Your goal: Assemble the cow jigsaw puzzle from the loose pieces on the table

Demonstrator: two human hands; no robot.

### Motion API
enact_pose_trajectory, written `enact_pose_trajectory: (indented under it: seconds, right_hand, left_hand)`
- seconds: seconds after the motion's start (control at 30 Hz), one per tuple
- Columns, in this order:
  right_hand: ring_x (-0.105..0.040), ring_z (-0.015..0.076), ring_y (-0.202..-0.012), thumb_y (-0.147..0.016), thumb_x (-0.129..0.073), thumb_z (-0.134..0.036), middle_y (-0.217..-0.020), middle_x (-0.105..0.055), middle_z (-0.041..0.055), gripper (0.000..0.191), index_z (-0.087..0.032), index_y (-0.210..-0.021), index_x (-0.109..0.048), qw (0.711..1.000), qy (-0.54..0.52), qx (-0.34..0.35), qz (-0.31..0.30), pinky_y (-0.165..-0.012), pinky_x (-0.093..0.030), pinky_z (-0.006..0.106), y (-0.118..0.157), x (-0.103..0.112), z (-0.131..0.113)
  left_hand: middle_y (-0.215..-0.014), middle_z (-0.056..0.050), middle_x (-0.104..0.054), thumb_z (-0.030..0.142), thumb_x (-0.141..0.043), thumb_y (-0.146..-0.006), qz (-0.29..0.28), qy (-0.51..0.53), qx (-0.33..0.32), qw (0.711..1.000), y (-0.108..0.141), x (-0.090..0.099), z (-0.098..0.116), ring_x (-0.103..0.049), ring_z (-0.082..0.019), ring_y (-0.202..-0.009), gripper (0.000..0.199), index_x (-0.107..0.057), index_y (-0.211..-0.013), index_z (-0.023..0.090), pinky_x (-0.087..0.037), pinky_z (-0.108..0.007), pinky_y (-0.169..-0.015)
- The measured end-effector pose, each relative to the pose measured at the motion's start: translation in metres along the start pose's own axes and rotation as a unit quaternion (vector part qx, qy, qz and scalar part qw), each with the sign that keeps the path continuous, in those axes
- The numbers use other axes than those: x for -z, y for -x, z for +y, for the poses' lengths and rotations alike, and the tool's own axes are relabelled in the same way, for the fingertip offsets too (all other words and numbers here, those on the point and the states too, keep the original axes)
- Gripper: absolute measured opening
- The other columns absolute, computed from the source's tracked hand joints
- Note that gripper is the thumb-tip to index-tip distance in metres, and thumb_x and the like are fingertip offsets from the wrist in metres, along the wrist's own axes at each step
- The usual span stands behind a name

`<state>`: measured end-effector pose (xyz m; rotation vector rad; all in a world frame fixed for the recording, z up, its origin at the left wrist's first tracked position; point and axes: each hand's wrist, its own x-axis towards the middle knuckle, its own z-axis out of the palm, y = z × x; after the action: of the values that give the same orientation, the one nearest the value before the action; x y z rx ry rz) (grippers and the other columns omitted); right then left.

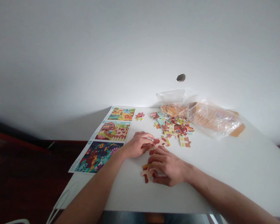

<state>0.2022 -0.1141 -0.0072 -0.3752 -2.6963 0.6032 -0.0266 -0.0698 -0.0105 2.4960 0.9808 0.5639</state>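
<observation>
Cream puzzle pieces with brown patches lie flat on the white table, partly covered by my fingers. My left hand is at their left edge, its fingers bent together on a piece. My right hand reaches in from the right, fingers curled and thumb tucked beneath. Its fingertips and thumb grip a brown-and-cream puzzle piece nearer the table's front edge. How the pieces fit together under the hands is hidden. Just beyond is a heap of loose puzzle pieces, with one piece at its near side.
A printed sheet with three pictures lies on the left, a lone red piece beside it. Clear plastic bags of pieces rest at the back, the larger bag over orange-brown card. Behind rises a white wall with a hole.
</observation>
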Motion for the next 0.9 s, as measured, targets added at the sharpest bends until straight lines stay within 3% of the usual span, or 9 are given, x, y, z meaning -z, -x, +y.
enact_pose_trajectory:
  seconds: [0.13, 0.27, 0.4, 0.5, 0.63, 0.73, 0.8, 0.9]
  right_hand:
    - [-0.045, 0.0295, -0.123, -0.081, -0.068, -0.036, -0.111, -0.061, 0.0093, 0.043, -0.021, -0.121, -0.059, 1.0, 0.003, -0.005, -0.001, -0.1, -0.037, 0.045, 0.002, 0.008, -0.006]
    - [-0.047, 0.0283, -0.122, -0.083, -0.066, -0.032, -0.124, -0.056, 0.011, 0.044, -0.022, -0.125, -0.057, 0.998, 0.025, -0.035, 0.048, -0.102, -0.037, 0.045, 0.004, 0.021, -0.003]
    - [-0.054, 0.0269, -0.102, -0.087, -0.065, -0.038, -0.112, -0.058, 0.0123, 0.045, -0.021, -0.127, -0.054, 0.968, 0.079, -0.185, 0.149, -0.089, -0.045, 0.042, 0.01, 0.023, 0.011]
    - [-0.055, 0.0267, -0.095, -0.087, -0.068, -0.045, -0.102, -0.06, 0.0113, 0.043, -0.019, -0.119, -0.058, 0.947, 0.102, -0.262, 0.154, -0.084, -0.047, 0.041, 0.014, 0.018, 0.023]
    - [-0.056, 0.0254, -0.093, -0.087, -0.069, -0.044, -0.099, -0.063, 0.0099, 0.041, -0.019, -0.118, -0.061, 0.962, 0.082, -0.236, 0.114, -0.084, -0.047, 0.041, 0.016, 0.017, 0.028]
    - [-0.053, 0.0265, -0.105, -0.09, -0.063, -0.03, -0.117, -0.061, 0.0117, 0.034, -0.022, -0.124, -0.061, 0.978, 0.071, -0.171, 0.094, -0.091, -0.045, 0.043, 0.018, 0.026, 0.028]
    - [-0.05, 0.0273, -0.114, -0.089, -0.059, -0.019, -0.133, -0.055, 0.0106, 0.041, -0.025, -0.129, -0.059, 0.986, 0.063, -0.135, 0.077, -0.096, -0.043, 0.045, 0.02, 0.032, 0.029]
    - [-0.049, 0.0263, -0.117, -0.087, -0.056, -0.012, -0.135, -0.055, 0.0077, 0.048, -0.027, -0.133, -0.057, 0.99, 0.052, -0.117, 0.058, -0.098, -0.042, 0.044, 0.023, 0.038, 0.032]
  left_hand:
    - [-0.132, -0.003, -0.062, 0.029, -0.055, -0.095, 0.002, -0.011, -0.013, 1.0, 0.0, -0.002, 0.004, -0.052, -0.023, -0.118, 0.021, -0.073, -0.106, 0.027, -0.035, -0.04, -0.107]
    - [-0.14, -0.001, -0.056, 0.019, -0.06, -0.088, -0.005, -0.016, -0.037, 0.999, -0.001, -0.006, 0.009, -0.046, -0.025, -0.125, 0.035, -0.066, -0.121, 0.03, -0.033, -0.043, -0.11]
    - [-0.138, 0.0, -0.058, 0.024, -0.069, -0.083, -0.031, -0.023, -0.014, 0.999, -0.001, -0.006, 0.012, -0.044, -0.027, -0.127, 0.04, -0.065, -0.122, 0.031, -0.032, -0.046, -0.111]
    - [-0.138, -0.001, -0.058, 0.026, -0.072, -0.081, -0.043, -0.025, -0.011, 0.999, -0.002, -0.002, 0.014, -0.043, -0.028, -0.127, 0.042, -0.064, -0.123, 0.03, -0.031, -0.046, -0.11]
    - [-0.138, 0.001, -0.058, 0.022, -0.072, -0.08, -0.043, -0.023, -0.013, 0.999, -0.003, -0.001, 0.015, -0.044, -0.027, -0.125, 0.04, -0.067, -0.118, 0.032, -0.031, -0.045, -0.11]
    - [-0.136, 0.0, -0.059, 0.024, -0.071, -0.081, -0.03, -0.022, -0.009, 0.999, -0.002, -0.002, 0.014, -0.044, -0.027, -0.125, 0.031, -0.07, -0.112, 0.03, -0.031, -0.045, -0.11]
    - [-0.134, 0.0, -0.06, 0.025, -0.07, -0.082, -0.021, -0.024, -0.006, 0.999, -0.002, -0.002, 0.013, -0.045, -0.027, -0.125, 0.027, -0.071, -0.109, 0.03, -0.031, -0.044, -0.111]
    - [-0.132, -0.001, -0.061, 0.025, -0.068, -0.084, -0.018, -0.02, -0.004, 1.0, -0.002, -0.002, 0.014, -0.045, -0.026, -0.125, 0.028, -0.071, -0.111, 0.029, -0.031, -0.042, -0.111]
